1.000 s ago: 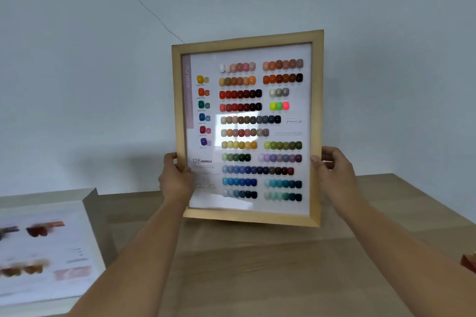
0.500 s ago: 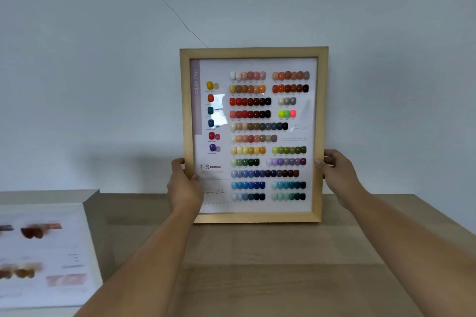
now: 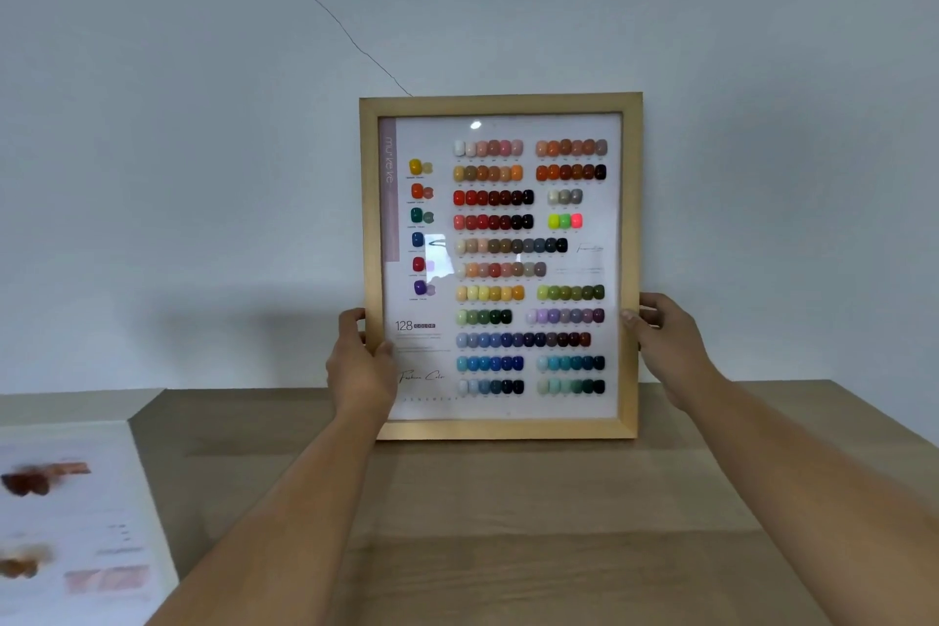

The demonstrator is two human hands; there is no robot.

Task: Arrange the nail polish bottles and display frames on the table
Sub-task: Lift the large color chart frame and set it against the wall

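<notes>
1. Along the table's [image 3: 508, 524] left edge, nearest the camera, a second display frame [image 3: 76, 513] is laid flat; its pale sheet is blurred, and only brownish smudges and a pinkish patch can be made out.
2. Two bare forearms are stretched forward over the wooden table toward its far edge.
3. The left hand [image 3: 358, 361] is closed on the left rail of the wooden display frame [image 3: 500, 427], low down; the thumb is pressed on the front of the rail and the fingers are curled behind it.
4. The right hand [image 3: 665, 346] is wrapped around the right rail at about the same height, thumb laid on the front face, fingers bent round the outer edge.
5. The wooden display frame is held upright, its bottom rail at the table surface near the far edge, centred between the hands; whether its back touches the wall [image 3: 203, 142] cannot be told.
6. Behind the glass a white colour chart is shown: rows of small glossy swatches in nudes, reds, browns, yellows, greens, purples and blues, a column of larger swatches at the left, and "128 COLOR" printed low on the left.
7. A thin dark line is seen running down the wall to the frame's top left.
</notes>
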